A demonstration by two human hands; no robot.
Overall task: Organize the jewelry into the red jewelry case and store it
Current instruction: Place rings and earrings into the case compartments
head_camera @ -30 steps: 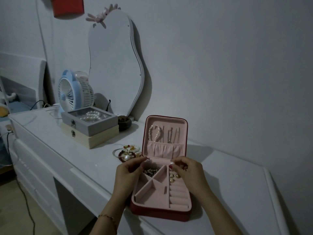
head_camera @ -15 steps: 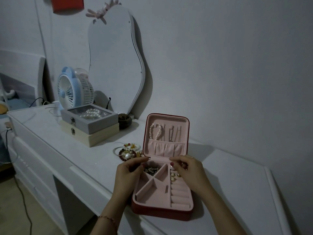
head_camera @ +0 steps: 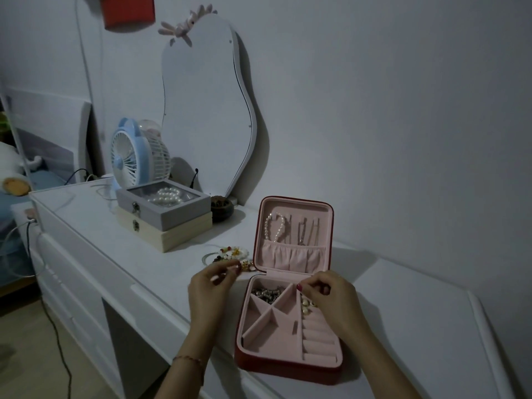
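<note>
The red jewelry case lies open on the white dresser, its pink lid upright. A pearl bracelet and thin chains hang inside the lid. Small metal pieces fill the back left compartment, and pearl earrings sit at the top of the ring rolls. My left hand is left of the case, its fingertips pinching at the edge of the loose beaded jewelry pile. My right hand hovers over the earrings, thumb and forefinger pinched on something too small to make out.
Two stacked boxes, grey over cream with pearls under glass, stand at the back left. Behind them are a blue fan, a wavy mirror and a dark bowl. The dresser's front edge runs just left of my left hand.
My left hand has left the case's back compartment and moved left to the loose jewelry pile. My right hand stays over the earring section.
</note>
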